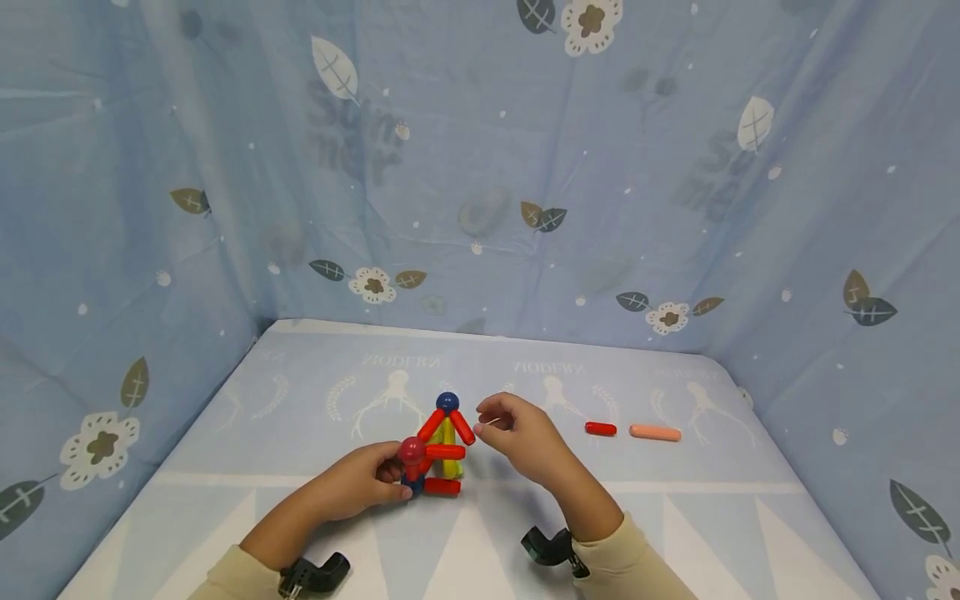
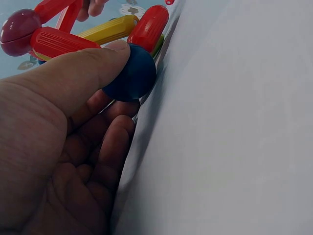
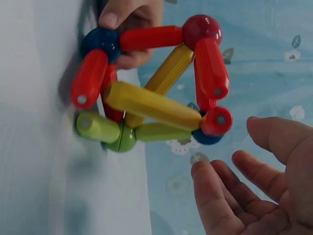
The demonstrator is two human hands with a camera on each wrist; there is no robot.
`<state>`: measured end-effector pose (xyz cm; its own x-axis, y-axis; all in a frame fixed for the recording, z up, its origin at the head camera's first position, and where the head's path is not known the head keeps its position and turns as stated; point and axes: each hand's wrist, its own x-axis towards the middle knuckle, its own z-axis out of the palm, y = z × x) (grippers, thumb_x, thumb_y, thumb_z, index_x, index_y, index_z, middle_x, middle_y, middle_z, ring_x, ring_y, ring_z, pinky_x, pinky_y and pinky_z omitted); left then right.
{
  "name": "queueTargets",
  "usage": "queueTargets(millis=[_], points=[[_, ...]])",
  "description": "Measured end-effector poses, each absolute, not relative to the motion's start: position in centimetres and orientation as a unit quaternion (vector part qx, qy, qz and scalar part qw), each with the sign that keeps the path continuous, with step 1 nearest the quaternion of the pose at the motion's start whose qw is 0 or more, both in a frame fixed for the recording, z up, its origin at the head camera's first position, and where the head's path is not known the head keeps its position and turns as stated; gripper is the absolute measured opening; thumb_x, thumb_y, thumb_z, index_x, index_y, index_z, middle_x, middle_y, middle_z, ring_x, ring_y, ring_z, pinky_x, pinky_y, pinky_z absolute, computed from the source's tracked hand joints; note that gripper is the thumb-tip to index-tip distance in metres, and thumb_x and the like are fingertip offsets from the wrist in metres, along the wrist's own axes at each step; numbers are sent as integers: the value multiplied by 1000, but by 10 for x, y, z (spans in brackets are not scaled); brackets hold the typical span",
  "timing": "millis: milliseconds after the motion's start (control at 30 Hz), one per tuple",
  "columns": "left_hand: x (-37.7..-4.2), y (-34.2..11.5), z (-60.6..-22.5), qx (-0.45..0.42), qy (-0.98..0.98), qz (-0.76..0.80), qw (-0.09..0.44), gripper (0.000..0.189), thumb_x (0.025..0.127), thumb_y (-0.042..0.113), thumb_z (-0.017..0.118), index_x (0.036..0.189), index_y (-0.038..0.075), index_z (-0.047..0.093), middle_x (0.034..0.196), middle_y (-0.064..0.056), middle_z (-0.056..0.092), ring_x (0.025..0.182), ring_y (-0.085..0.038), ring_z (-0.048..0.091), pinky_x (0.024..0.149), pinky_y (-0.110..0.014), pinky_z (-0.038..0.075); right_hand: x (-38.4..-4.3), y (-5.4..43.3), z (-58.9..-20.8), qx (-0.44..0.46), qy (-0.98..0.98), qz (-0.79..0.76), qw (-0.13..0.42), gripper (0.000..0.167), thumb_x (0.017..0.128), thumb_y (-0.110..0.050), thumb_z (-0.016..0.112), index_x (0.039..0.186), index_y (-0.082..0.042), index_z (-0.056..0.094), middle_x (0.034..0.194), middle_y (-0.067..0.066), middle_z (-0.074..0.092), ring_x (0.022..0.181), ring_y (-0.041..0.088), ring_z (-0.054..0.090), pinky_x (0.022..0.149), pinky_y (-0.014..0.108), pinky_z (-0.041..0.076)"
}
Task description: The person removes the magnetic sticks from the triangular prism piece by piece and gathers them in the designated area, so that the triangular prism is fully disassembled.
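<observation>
A frame of magnetic rods and balls stands on the table. My left hand (image 1: 356,485) pinches its lower blue ball (image 2: 131,73) between thumb and fingers, close to the table surface. Above that ball sits a red ball (image 1: 412,451), with red rods (image 3: 151,37) running from both. Yellow rods (image 3: 154,106) slant across the middle, and a green ball (image 3: 125,139) with light green rods lies at the base. Another blue ball (image 1: 447,403) forms the far top corner. Beside that corner my right hand (image 1: 525,437) hovers with loosely bent fingers, holding nothing.
To the right of the right hand, a short red rod (image 1: 601,428) and a longer orange rod (image 1: 655,432) lie on the table. A patterned cloth covers the table (image 1: 480,550), and blue flowered curtains (image 1: 465,167) rise behind it and at both sides.
</observation>
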<state>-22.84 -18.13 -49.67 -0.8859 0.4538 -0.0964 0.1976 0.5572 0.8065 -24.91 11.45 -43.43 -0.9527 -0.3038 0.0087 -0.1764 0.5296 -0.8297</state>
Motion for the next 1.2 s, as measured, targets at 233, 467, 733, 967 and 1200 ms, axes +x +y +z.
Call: queueTargets(millis=[233, 467, 733, 967, 1200], points=[[-229, -180, -496, 185, 874, 425, 143, 40, 84, 24, 89, 116, 14, 66, 93, 0, 62, 89, -20, 58, 76, -29, 49, -245, 99, -434, -128, 856, -486, 117, 32, 98, -36, 75, 126, -26, 65, 114, -3, 72, 101, 17, 69, 89, 43, 60], [-230, -179, -498, 186, 870, 431, 149, 37, 85, 24, 89, 113, 14, 66, 94, 1, 63, 89, -19, 58, 76, -28, 50, -244, 93, -437, -108, 858, -491, 103, 28, 98, -25, 74, 125, -25, 66, 114, -1, 71, 96, 18, 68, 84, 39, 60], [-228, -179, -497, 184, 869, 434, 152, 37, 85, 24, 89, 112, 15, 66, 94, 1, 63, 90, -20, 58, 76, -28, 49, -243, 95, -442, -86, 869, -485, 41, 19, 99, -19, 72, 117, -26, 73, 112, -4, 72, 93, 19, 65, 76, 34, 58], [-228, -179, -497, 183, 869, 432, 156, 36, 85, 24, 89, 111, 16, 65, 94, 1, 63, 90, -20, 57, 76, -28, 49, -246, 96, -448, -85, 860, -503, 19, 17, 99, -18, 72, 112, -28, 76, 108, -2, 73, 91, 21, 67, 76, 35, 58], [-227, -179, -495, 176, 872, 430, 155, 37, 84, 23, 89, 111, 15, 66, 93, 1, 63, 89, -20, 57, 76, -28, 49, -250, 96, -457, -88, 880, -466, 23, 15, 100, -16, 71, 107, -27, 79, 105, -7, 74, 95, 17, 65, 81, 33, 57]])
